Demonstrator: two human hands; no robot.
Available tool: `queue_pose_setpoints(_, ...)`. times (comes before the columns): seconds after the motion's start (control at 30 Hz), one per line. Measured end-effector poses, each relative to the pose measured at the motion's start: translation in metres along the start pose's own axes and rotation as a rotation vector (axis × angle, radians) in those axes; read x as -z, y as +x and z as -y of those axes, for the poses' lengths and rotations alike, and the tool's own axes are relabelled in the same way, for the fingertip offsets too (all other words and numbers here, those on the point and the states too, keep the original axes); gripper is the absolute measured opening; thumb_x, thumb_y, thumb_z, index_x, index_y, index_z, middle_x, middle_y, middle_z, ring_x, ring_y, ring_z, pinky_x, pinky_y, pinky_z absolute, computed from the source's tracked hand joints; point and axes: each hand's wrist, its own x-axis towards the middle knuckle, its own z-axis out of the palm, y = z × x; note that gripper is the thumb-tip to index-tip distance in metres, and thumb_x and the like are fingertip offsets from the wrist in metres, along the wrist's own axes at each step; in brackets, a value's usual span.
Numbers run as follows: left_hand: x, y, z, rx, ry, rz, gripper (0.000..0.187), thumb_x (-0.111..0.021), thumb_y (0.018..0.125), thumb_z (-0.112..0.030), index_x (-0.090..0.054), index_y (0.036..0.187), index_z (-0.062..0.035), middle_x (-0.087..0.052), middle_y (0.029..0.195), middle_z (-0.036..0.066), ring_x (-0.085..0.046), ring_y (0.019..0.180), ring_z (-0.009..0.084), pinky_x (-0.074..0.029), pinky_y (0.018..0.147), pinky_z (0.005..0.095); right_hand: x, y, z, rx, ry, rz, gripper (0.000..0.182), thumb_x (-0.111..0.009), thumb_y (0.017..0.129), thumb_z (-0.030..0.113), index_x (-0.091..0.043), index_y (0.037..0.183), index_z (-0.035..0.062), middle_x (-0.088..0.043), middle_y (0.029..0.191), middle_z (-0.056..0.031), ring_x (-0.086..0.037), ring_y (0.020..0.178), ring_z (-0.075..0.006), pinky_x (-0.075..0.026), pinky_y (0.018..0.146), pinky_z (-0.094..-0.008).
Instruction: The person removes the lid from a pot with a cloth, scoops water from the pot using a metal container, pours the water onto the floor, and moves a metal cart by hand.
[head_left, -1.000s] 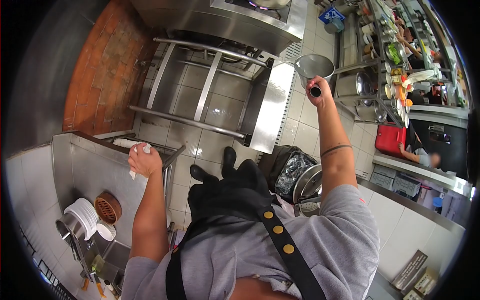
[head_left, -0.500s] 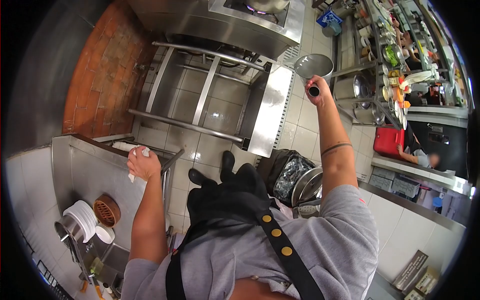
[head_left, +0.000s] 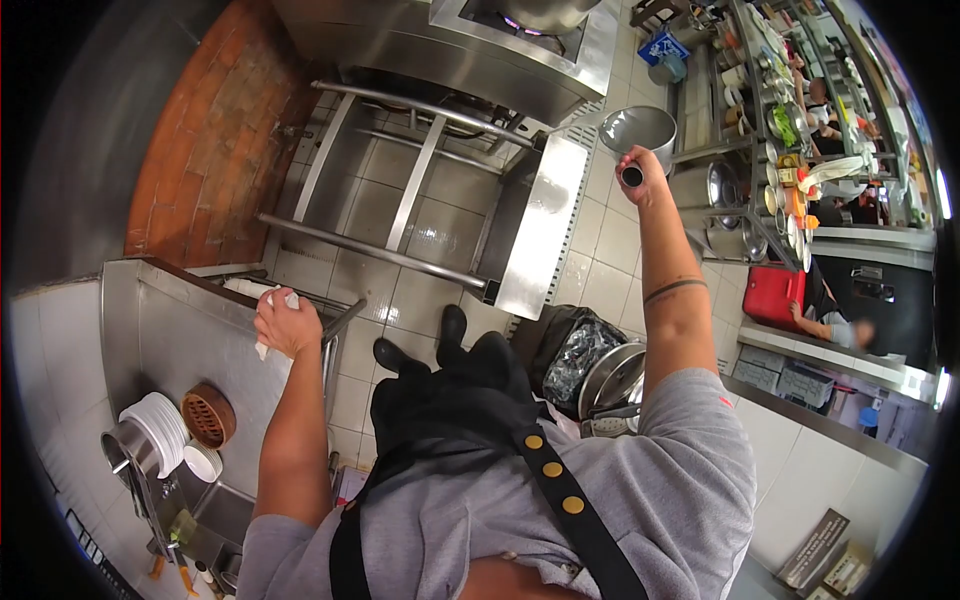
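My right hand (head_left: pixel 643 172) is stretched out forward, its fingers closed around the hollow, dark-ended tube handle of a metal saucepan (head_left: pixel 640 130). The pan is held out over the floor between the stove side and the racks, and its grey interior faces me. My left hand (head_left: pixel 288 322) is closed on a crumpled white cloth (head_left: pixel 264 349) at the edge of the steel sink counter (head_left: pixel 225 335). Bits of the cloth poke out above and below the fingers.
A steel frame stand (head_left: pixel 545 230) stands ahead of my boots. Beyond it, a pot (head_left: pixel 535 12) sits over a lit burner. White plates (head_left: pixel 155 435) and a bamboo steamer (head_left: pixel 208 415) stand by the sink. Loaded racks (head_left: pixel 745 130) and a person (head_left: pixel 840 328) are at the right.
The view has shifted slightly, and the saucepan in my right hand shows a little farther right. My left hand keeps its place with the cloth.
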Motion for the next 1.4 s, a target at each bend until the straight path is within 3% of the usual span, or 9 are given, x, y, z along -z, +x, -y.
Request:
queue_pose_setpoints(0.4,-0.006,0.0,0.007,-0.045,-0.015,0.001,0.028,-0.069,0.076,-0.028,-0.069,0.104,-0.0265,-0.054,0.131,-0.005,-0.048,0.117,0.0267,-0.036,0.097,0.0444,0.004,-0.009,-0.002,0.056,0.017,0.014,0.009,-0.05,0.073,-0.007,-0.048,0.076,0.0021,-0.05,0.064,-0.0089,-0.05,0.05,-0.0189,-0.05,0.046,-0.0279)
queue_pose_setpoints(0.5,-0.007,0.0,0.007,-0.03,-0.011,-0.013,0.026,-0.069,0.075,-0.027,-0.069,0.101,-0.0286,-0.055,0.128,-0.009,-0.047,0.118,0.0223,-0.034,0.096,0.041,0.015,-0.012,-0.004,0.034,0.06,0.052,0.01,-0.051,0.074,-0.003,-0.047,0.072,0.0058,-0.051,0.06,-0.006,-0.051,0.051,-0.0162,-0.05,0.049,-0.0255)
queue_pose_setpoints(0.67,-0.007,0.0,0.008,-0.058,-0.004,-0.021,0.027,-0.069,0.074,-0.026,-0.07,0.102,-0.0286,-0.055,0.128,-0.009,-0.047,0.118,0.0227,-0.033,0.097,0.0416,0.039,-0.045,-0.022,-0.045,0.308,0.269,0.008,-0.05,0.072,-0.003,-0.045,0.074,0.0032,-0.049,0.067,-0.0036,-0.048,0.053,-0.014,-0.048,0.052,-0.0231)
queue_pose_setpoints(0.83,-0.005,-0.001,0.008,-0.068,-0.028,-0.008,0.027,-0.069,0.075,-0.027,-0.069,0.102,-0.0282,-0.055,0.127,-0.008,-0.047,0.118,0.0228,-0.033,0.097,0.0417,0.065,-0.106,-0.054,-0.18,0.477,0.276,0.007,-0.047,0.072,-0.003,-0.045,0.077,0.0026,-0.047,0.068,-0.0035,-0.046,0.052,-0.0136,-0.046,0.05,-0.0232)
queue_pose_setpoints(0.93,-0.006,-0.004,0.016,-0.131,-0.068,-0.009,0.027,-0.068,0.074,-0.027,-0.069,0.101,-0.0273,-0.056,0.125,-0.006,-0.048,0.116,0.024,-0.033,0.098,0.0422,0.078,-0.154,-0.084,-0.199,0.468,0.237,0.018,-0.048,0.072,-0.003,-0.047,0.089,-0.001,-0.048,0.069,-0.003,-0.046,0.052,-0.0134,-0.046,0.051,-0.0242)
queue_pose_setpoints(1.0,-0.009,-0.006,0.028,-0.513,-0.141,-0.019,0.026,-0.067,0.071,-0.026,-0.069,0.098,-0.025,-0.058,0.12,-0.004,-0.05,0.112,0.0242,-0.034,0.095,0.0427,0.085,-0.187,-0.108,-0.166,0.397,0.178,0.021,-0.049,0.071,-0.004,-0.047,0.091,-0.0016,-0.048,0.069,-0.0036,-0.046,0.052,-0.0145,-0.045,0.05,-0.0251)
queue_pose_setpoints(1.1,-0.001,-0.007,0.031,-0.717,-0.2,0.062,0.026,-0.066,0.069,-0.026,-0.069,0.094,-0.023,-0.059,0.114,-0.003,-0.052,0.106,0.0239,-0.035,0.093,0.043,0.103,-0.227,-0.151,-0.166,0.355,0.148,0.021,-0.049,0.07,-0.004,-0.046,0.091,-0.0001,-0.049,0.072,-0.0046,-0.047,0.052,-0.015,-0.045,0.05,-0.0254)
queue_pose_setpoints(1.3,-0.002,-0.005,0.032,-0.799,-0.186,0.084,0.023,-0.065,0.069,-0.025,-0.069,0.092,-0.0214,-0.06,0.111,-0.003,-0.052,0.104,0.0232,-0.035,0.092,0.0425,0.119,-0.287,-0.233,-0.119,0.237,-0.036,0.014,-0.05,0.072,-0.004,-0.047,0.083,0.0034,-0.051,0.072,-0.0057,-0.049,0.051,-0.0145,-0.046,0.047,-0.0272)
queue_pose_setpoints(1.4,-0.004,0.0,0.03,-0.863,-0.199,0.083,0.023,-0.065,0.07,-0.025,-0.068,0.093,-0.0215,-0.06,0.112,-0.002,-0.053,0.105,0.023,-0.035,0.093,0.0431,0.133,-0.296,-0.271,-0.164,0.289,-0.1,0.018,-0.05,0.074,-0.005,-0.046,0.089,0.0033,-0.052,0.075,-0.0072,-0.05,0.051,-0.014,-0.047,0.045,-0.029)
